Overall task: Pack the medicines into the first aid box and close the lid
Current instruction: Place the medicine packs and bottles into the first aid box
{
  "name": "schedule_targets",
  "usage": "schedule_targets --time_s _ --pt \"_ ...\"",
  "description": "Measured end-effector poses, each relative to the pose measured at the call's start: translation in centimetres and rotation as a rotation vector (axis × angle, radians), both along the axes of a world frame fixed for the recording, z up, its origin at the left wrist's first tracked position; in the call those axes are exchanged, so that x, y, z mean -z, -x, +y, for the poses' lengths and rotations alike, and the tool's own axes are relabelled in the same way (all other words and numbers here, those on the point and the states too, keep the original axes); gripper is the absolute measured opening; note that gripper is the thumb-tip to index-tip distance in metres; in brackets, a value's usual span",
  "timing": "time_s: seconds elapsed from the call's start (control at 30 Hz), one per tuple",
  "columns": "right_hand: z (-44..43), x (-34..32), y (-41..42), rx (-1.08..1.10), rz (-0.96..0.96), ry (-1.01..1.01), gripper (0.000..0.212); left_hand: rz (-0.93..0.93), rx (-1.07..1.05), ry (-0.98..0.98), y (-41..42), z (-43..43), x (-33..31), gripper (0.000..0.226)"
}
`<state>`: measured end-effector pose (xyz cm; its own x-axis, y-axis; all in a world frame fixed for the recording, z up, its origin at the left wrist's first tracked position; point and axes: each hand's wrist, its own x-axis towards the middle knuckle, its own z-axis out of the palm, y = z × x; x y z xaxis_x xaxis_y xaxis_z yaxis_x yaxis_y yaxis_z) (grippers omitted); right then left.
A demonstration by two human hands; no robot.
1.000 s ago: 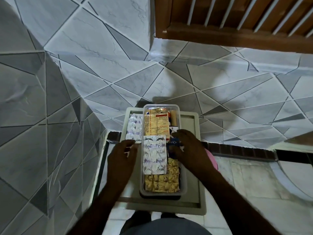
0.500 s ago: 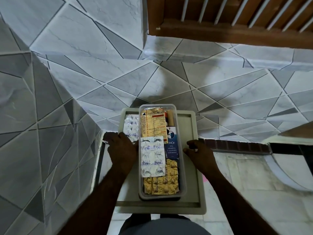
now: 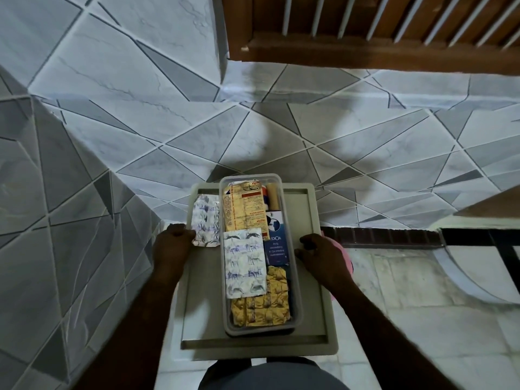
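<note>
Packing's nearly wrapped up: the clear first aid box (image 3: 260, 327) sits in the middle of the grey tray (image 3: 309, 319), already stuffed with strips and a small blue carton (image 3: 277, 243), but one silver blister strip (image 3: 206, 219) is out on the tray, just left of the box. Your left hand (image 3: 173, 249) is curled with its knuckles touching that strip, gripping nothing that I can see, and your right hand (image 3: 320, 257) rests loosely open and empty on the tray's right side. I'd say next you pinch up that strip, lay it flat on top, then find the lid, which I can't spot anywhere.

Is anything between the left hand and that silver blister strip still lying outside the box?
Nothing visible. The left hand sits right beside the loose silver blister strip on the tray, its knuckles at the strip's near edge. The clear box lies just right of the strip.
</note>
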<state>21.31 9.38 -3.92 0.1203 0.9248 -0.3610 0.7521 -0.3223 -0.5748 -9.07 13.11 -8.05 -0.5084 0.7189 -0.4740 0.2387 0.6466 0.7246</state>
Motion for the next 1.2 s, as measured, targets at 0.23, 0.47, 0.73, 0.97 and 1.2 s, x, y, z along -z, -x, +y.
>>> schedule_targets --time_s 0.23,0.47,0.73,0.97,1.2 --pt "0.3 0.4 -0.1 0.089 0.233 -0.002 0.033 -0.384 -0.202 -0.126 0.7 -1.8 -5.4 0.013" --pt "1.4 -0.5 0.2 0.171 0.464 -0.022 0.028 -0.471 0.018 -0.057 -4.4 -4.6 -9.2 0.005" --pt "1.3 -0.3 0.5 0.28 0.607 0.096 0.018 -0.372 0.17 0.034 -8.3 -7.6 -7.3 0.004" --pt "0.7 0.3 1.3 0.236 0.585 0.138 0.02 -0.253 0.213 -0.016 -8.3 -7.9 -7.3 0.005" --pt "1.0 0.1 1.0 0.231 0.53 0.108 0.013 0.055 0.242 -0.235 -8.1 -8.5 -7.6 0.01"
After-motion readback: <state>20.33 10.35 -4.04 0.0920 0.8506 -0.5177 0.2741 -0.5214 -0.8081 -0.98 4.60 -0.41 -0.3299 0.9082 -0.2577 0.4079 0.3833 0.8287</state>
